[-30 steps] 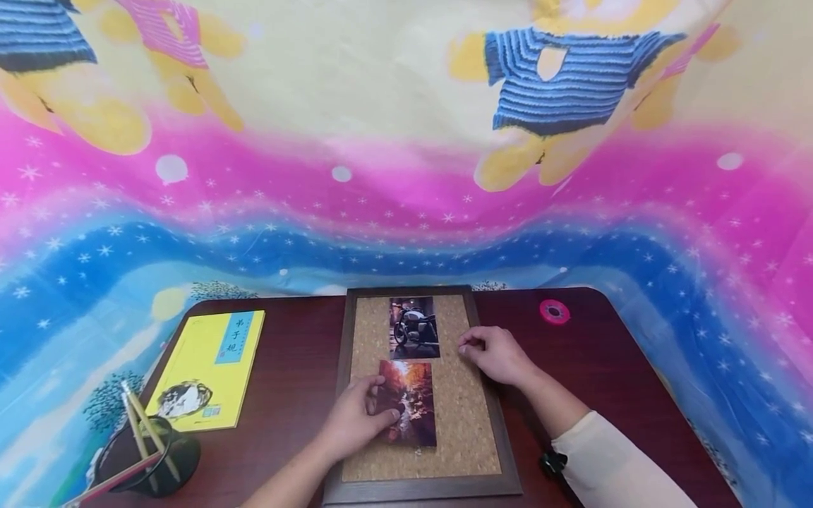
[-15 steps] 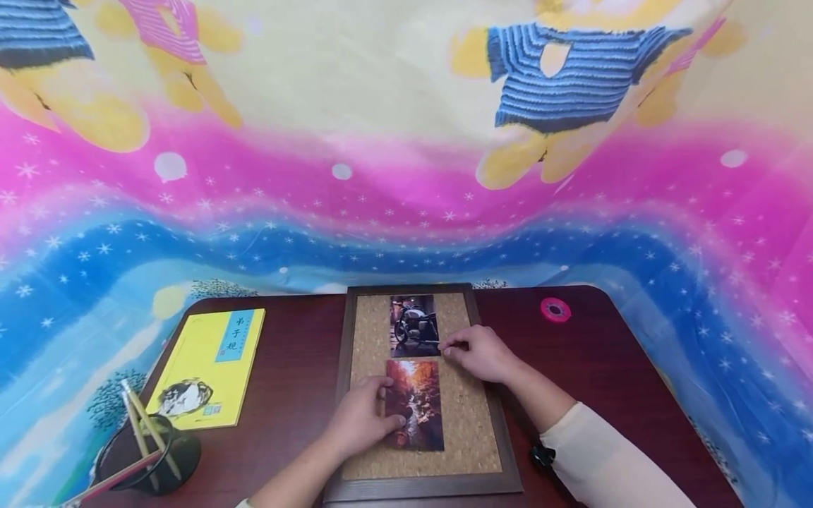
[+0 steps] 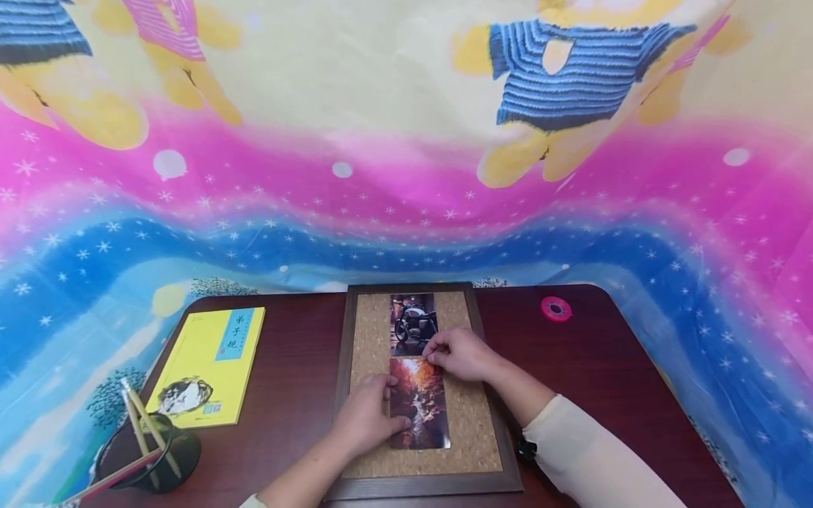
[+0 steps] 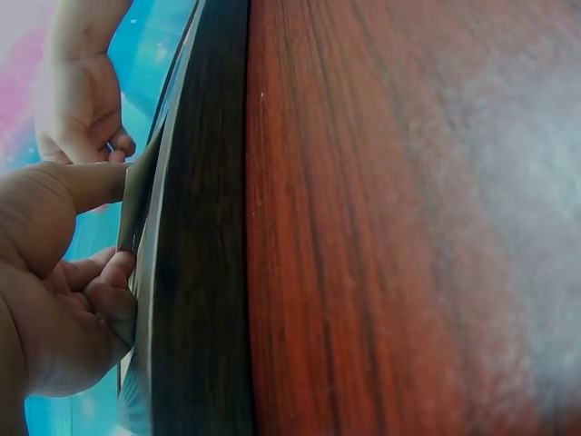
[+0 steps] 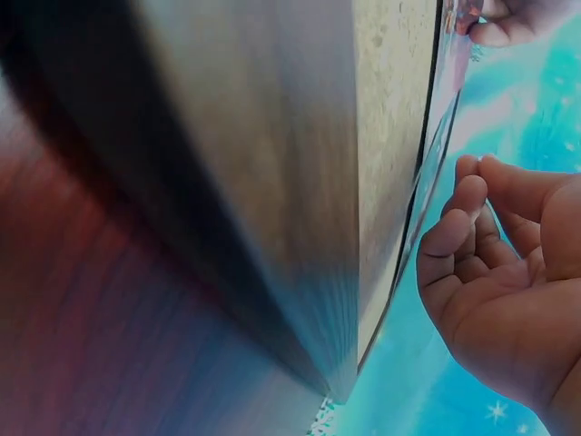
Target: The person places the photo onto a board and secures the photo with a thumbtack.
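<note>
A framed corkboard (image 3: pixel 473 430) lies on the dark red table. On its upper part is a motorcycle photo (image 3: pixel 413 323). Below that, an autumn stream photo (image 3: pixel 424 406) nearly meets the motorcycle photo's lower edge. My left hand (image 3: pixel 363 418) pinches the stream photo at its left edge; in the left wrist view the photo (image 4: pixel 138 204) bends up from the board between thumb and fingers. My right hand (image 3: pixel 462 353) is over the seam between the photos, thumb and forefinger pinched together. A tiny pale thing (image 5: pixel 479 161) shows at those fingertips, too small to identify.
Left of the board lies a yellow book (image 3: pixel 212 370). Nearer stands a black mesh pen cup (image 3: pixel 181 455) with pencils in it. A round pink case (image 3: pixel 556 308) is at the back right. A patterned cloth (image 3: pixel 406 204) hangs around the table.
My left hand has shifted the stream photo a little to the right, under the motorcycle photo. The right hand has come in leftward from the board's right side to the stream photo's top edge.
</note>
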Demonstrator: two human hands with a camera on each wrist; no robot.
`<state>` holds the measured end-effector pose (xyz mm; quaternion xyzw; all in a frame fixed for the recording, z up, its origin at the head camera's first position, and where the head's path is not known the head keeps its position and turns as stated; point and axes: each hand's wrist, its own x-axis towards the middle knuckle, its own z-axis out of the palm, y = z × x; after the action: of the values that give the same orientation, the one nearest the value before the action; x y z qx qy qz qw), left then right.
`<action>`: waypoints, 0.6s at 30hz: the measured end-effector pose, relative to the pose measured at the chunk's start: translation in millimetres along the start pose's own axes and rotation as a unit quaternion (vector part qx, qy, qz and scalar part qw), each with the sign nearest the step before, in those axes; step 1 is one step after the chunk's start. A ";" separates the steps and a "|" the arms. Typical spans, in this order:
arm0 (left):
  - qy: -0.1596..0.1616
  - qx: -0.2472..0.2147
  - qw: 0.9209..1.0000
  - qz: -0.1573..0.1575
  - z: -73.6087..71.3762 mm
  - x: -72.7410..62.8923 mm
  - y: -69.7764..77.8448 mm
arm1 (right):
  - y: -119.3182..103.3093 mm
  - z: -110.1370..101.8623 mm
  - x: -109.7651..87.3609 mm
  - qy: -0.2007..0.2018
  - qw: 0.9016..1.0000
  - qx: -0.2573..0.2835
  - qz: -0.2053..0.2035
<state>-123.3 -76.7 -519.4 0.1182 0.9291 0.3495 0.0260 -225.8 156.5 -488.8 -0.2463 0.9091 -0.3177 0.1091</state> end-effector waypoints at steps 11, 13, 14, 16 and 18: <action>-0.007 0.016 1.000 0.000 -0.8 2.7 0.8 | -5.9 11.1 15.9 -0.042 0.999 -0.008 0.014; -0.008 0.018 1.000 0.000 -1.6 3.0 1.0 | -6.6 11.5 17.9 -0.051 0.998 -0.009 0.018; -0.009 0.021 1.000 0.000 -1.6 3.1 0.9 | -7.1 11.5 18.8 -0.055 0.998 -0.010 0.018; -0.012 0.025 1.000 0.000 -1.9 3.4 0.8 | -7.7 11.1 20.3 -0.063 0.998 -0.013 0.020; -0.015 0.032 0.999 0.001 -1.8 3.7 0.7 | -8.0 10.7 21.7 -0.069 0.997 -0.019 0.018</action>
<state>-127.0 -76.4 -517.5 0.1254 0.9391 0.3179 0.0357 -237.5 134.2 -492.9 -0.2534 0.9096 -0.2807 0.1723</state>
